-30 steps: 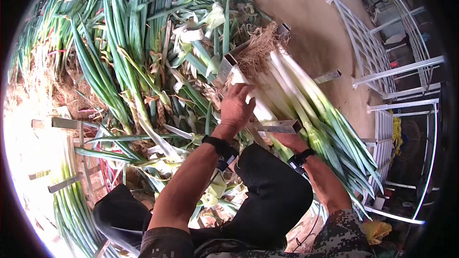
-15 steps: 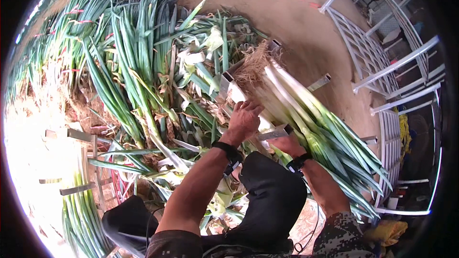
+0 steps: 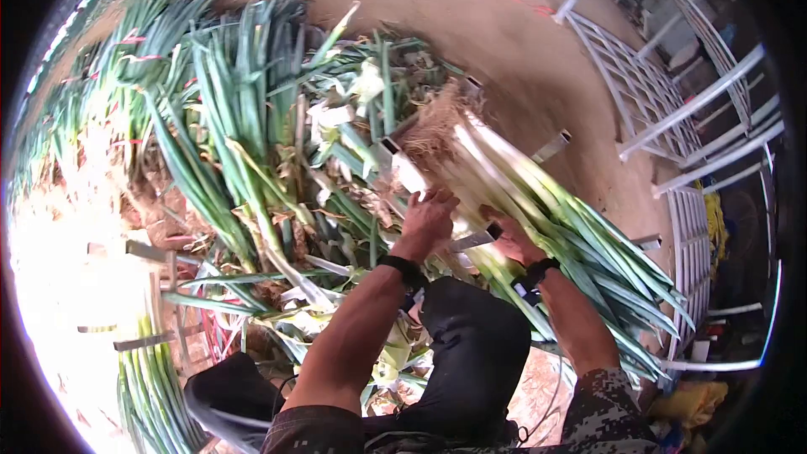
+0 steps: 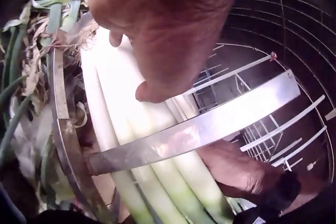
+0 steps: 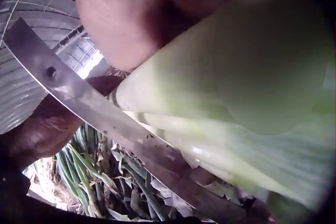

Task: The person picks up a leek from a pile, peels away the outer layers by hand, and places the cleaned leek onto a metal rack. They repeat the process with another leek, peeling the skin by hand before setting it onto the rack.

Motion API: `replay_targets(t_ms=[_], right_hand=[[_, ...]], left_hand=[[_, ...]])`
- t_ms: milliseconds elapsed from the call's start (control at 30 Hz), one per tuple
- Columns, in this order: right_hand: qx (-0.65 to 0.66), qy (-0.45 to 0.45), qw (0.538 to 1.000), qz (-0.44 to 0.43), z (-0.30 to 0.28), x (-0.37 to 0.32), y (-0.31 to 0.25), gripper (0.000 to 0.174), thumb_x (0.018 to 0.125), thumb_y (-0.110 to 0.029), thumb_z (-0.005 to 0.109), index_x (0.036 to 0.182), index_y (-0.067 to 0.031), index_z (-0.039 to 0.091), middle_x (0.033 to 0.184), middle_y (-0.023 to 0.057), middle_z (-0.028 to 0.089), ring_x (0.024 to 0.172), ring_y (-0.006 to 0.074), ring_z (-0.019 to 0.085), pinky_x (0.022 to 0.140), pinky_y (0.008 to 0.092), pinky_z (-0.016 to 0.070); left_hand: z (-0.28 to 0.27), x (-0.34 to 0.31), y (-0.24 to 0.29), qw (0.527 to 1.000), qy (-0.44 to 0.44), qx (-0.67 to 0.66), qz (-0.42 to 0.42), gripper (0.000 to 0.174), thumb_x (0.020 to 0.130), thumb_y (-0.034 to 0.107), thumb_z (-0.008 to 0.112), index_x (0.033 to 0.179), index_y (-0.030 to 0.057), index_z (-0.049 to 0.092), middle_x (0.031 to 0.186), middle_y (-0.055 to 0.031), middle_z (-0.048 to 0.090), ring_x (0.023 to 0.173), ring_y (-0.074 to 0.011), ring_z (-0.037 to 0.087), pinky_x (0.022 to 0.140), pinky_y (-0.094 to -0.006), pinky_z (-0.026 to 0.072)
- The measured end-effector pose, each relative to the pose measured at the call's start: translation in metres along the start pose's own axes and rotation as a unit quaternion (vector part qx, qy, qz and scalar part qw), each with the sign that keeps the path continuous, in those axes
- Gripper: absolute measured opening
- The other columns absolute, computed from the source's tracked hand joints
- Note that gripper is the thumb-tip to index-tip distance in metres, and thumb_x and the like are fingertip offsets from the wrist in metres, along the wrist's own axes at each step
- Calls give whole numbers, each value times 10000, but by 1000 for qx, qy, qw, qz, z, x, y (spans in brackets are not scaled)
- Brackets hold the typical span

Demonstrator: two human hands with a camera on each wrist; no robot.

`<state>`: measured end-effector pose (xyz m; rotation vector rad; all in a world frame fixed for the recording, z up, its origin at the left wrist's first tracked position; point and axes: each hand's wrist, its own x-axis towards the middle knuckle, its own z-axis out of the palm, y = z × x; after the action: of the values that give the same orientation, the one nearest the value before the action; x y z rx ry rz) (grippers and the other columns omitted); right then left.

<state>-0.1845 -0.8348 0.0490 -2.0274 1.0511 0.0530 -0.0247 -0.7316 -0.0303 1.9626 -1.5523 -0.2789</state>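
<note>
Arms (image 3: 349, 332) forward, left hand (image 3: 427, 223) palm down, right hand (image 3: 516, 240) near it — grips unclear

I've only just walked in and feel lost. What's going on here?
A person's bare left hand is on thick white-stalked, green-leaved onions that lie among silver metal bars; the bare right hand is beside the stalks, nearer the leaves. Stringy tan roots lie at the far end. More long green onions lie heaped at left in the head view.
</note>
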Motion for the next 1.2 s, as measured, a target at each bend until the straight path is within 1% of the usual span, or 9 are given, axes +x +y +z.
replay_targets(t_ms=[100, 133, 200, 233, 400, 700, 867, 1100, 1200], right_hand=[[68, -10, 966, -250, 17, 55, 123, 483, 833, -318, 758, 1223, -53, 649, 1259, 114, 645, 1223, 187, 557, 1015, 344, 444], [-308, 59, 916, -251, 5, 56, 100, 433, 872, -300, 727, 1219, -50, 654, 1145, 88, 690, 1082, 189, 627, 895, 354, 496], [9, 204, 951, -232, -8, 69, 104, 297, 940, -235, 659, 1166, -45, 683, 956, -15, 665, 806, 149, 610, 682, 334, 488], [139, 172, 971, -94, -32, 58, 72, 266, 934, -216, 660, 1139, -50, 695, 1000, -21, 662, 887, 106, 608, 762, 284, 500], [410, 41, 884, -221, -47, -93, -172, 340, 1008, -210, 529, 1292, -26, 566, 1206, 102, 662, 968, 169, 648, 850, 299, 512], [405, -207, 868, -199, 99, -128, -247, 303, 991, -143, 567, 1248, 14, 601, 1012, 164, 709, 809, 199, 691, 751, 310, 569], [340, -262, 884, -183, 125, -115, -257, 289, 1008, -124, 547, 1266, -3, 600, 1001, 147, 708, 810, 165, 675, 758, 301, 553], [373, -260, 871, -189, 136, -116, -273, 302, 1002, -149, 574, 1266, -5, 602, 983, 138, 708, 804, 156, 672, 747, 287, 547], [353, -262, 877, -195, 141, -125, -277, 317, 993, -168, 576, 1255, 7, 605, 952, 125, 704, 781, 158, 667, 724, 289, 547]], left_hand=[[-3, -22, 0, 988, 152, 12, 4, 450, 804, 99, 580, 1249, 143, 627, 1277, -68, 610, 1260, -263, 514, 1058, -461, 372], [-18, -39, 3, 988, 147, -45, -27, 441, 812, 114, 595, 1251, 136, 624, 1260, -78, 618, 1237, -278, 529, 1053, -460, 380], [-40, -84, 3, 977, 147, -133, -83, 360, 825, 147, 635, 1182, 97, 649, 1159, -97, 658, 1107, -326, 601, 975, -440, 454], [-40, -111, -6, 966, 121, -164, -160, 309, 836, 161, 625, 1136, 95, 658, 1096, -119, 664, 1050, -347, 613, 924, -444, 474], [-9, -282, -117, 910, 49, -142, -387, 339, 847, 300, 619, 1128, 123, 686, 945, -180, 715, 919, -399, 678, 814, -469, 538], [-94, -311, -211, 911, 120, 72, -389, 791, 778, 358, 736, 1455, 111, 409, 1469, -168, 444, 1415, -364, 335, 1103, -527, 327], [-114, -329, -216, 859, -83, 82, -498, 840, 792, 548, 693, 1489, 182, 399, 1593, -134, 277, 1501, -356, 135, 1143, -622, 197], [106, -454, -134, 901, -29, -64, -428, 388, 881, 414, 617, 1081, 90, 697, 972, -182, 711, 936, -353, 696, 793, -472, 560], [105, -450, -32, 836, -295, -251, -389, 364, 945, 386, 484, 981, 107, 716, 961, -156, 726, 856, -301, 689, 704, -464, 540]])
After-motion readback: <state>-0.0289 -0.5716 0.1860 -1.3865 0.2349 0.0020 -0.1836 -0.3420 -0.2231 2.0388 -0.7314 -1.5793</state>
